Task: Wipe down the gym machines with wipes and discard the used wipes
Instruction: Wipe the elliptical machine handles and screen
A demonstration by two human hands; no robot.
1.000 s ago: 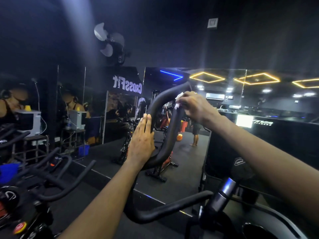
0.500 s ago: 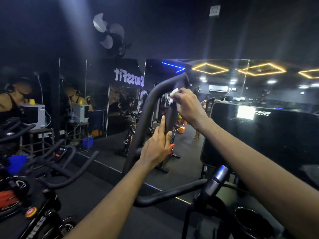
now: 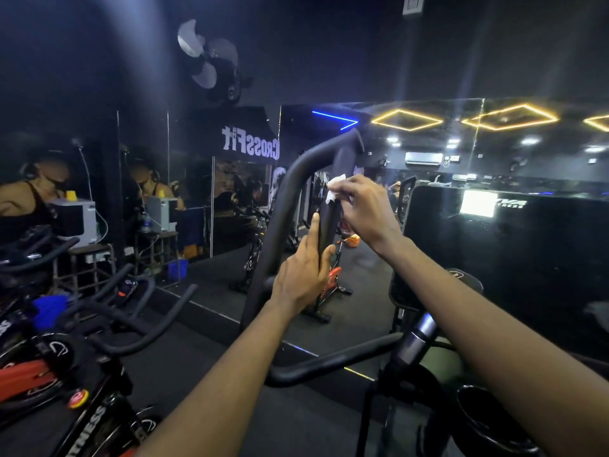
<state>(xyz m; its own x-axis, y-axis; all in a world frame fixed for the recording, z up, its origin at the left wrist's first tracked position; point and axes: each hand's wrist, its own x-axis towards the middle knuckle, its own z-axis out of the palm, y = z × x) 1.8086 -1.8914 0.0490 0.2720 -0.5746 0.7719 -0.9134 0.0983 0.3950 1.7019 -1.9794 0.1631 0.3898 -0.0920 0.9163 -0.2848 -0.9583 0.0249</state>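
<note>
A black looped handlebar [image 3: 280, 222] of a spin bike rises in front of me. My right hand [image 3: 365, 209] pinches a small white wipe [image 3: 333, 189] against the handlebar's right-hand upright bar, below the top bend. My left hand [image 3: 303, 278] wraps the same bar lower down, thumb on the right side and fingers pointing up. The bike's stem [image 3: 417, 338] with a silver collar stands lower right; most of the frame is hidden in the dark.
A second spin bike [image 3: 75, 384] with red parts and black handlebars stands close at the left. A mirror wall [image 3: 461, 199] lies ahead, reflecting ceiling lights and other bikes. A wall fan [image 3: 211, 61] hangs above. A small table with a white box [image 3: 77, 222] sits far left.
My right hand with the wipe has slid down the bar from near the top bend. My left hand has moved across from the handlebar's outer curve and closed around the bar under the wipe.
</note>
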